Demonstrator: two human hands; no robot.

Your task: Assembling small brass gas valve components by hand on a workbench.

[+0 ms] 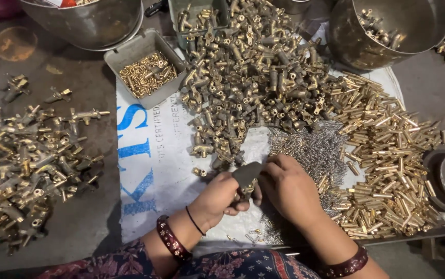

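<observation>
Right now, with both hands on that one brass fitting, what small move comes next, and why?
Probably the right hand should reach a little right to the springs. The left hand already grips the brass fitting, and the spring heap lies just beside the right hand's fingertips, nearer than the brass pins.

The left hand (221,197) has a broad maroon bangle with small pale dots at the wrist and a thin black thread loop just above it. The right hand (290,188) wears a matching maroon bangle. The clothing is dark blue with a pink and red floral print.
</observation>
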